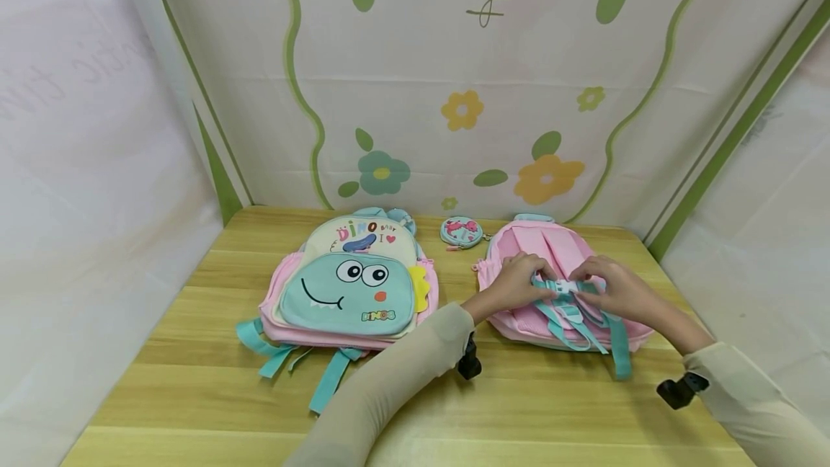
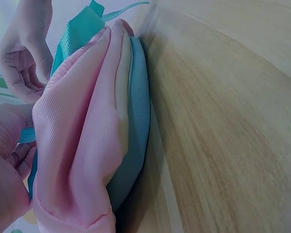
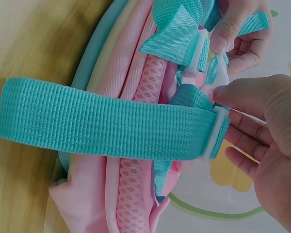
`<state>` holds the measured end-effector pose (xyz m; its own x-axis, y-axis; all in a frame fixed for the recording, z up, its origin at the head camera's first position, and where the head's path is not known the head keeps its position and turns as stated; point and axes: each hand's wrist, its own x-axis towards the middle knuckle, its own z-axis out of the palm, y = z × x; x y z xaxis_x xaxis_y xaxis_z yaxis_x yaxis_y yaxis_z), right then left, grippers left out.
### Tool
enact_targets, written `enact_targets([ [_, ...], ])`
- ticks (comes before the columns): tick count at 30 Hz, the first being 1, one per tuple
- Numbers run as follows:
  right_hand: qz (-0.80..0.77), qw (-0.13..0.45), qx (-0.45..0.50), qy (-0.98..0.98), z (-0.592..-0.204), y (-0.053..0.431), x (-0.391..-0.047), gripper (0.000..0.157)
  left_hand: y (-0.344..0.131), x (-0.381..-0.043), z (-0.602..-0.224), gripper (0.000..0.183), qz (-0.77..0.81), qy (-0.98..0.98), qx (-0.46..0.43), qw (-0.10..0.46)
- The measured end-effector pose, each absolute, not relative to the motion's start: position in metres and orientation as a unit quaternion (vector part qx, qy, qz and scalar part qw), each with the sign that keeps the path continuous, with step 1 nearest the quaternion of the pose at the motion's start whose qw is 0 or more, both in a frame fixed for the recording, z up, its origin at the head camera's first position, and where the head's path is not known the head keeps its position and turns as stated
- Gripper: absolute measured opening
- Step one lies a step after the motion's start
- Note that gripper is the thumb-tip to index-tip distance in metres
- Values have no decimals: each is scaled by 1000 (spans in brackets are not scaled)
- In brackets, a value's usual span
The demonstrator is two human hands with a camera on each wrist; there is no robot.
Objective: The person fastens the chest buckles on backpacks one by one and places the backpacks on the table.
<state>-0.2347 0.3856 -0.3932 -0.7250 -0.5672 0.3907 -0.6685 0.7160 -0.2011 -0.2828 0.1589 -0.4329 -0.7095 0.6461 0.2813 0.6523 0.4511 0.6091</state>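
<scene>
A pink child's backpack (image 1: 534,240) lies strap side up at the right of the table. Over its straps, a white buckle (image 1: 565,287) on teal webbing sits between both hands. My left hand (image 1: 519,281) pinches the buckle's left side and its strap. From the other side, my right hand (image 1: 616,288) pinches the right part of the buckle. In the right wrist view, a wide teal strap (image 3: 102,121) hangs loose below the right hand (image 3: 271,141). The left wrist view shows the backpack's pink side (image 2: 82,141); the buckle is hidden there.
A second backpack (image 1: 346,294) with a dinosaur face lies front up at the left, teal straps trailing toward the near edge. A small round teal pouch (image 1: 461,232) lies between the bags near the back. Printed cloth (image 1: 415,56) walls the wooden table (image 1: 214,380).
</scene>
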Motion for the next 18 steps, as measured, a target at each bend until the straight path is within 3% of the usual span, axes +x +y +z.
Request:
enact_targets([
  [18, 173, 136, 324, -920, -392, 383, -231, 32, 161, -284, -436, 23, -355, -856, -375, 21],
])
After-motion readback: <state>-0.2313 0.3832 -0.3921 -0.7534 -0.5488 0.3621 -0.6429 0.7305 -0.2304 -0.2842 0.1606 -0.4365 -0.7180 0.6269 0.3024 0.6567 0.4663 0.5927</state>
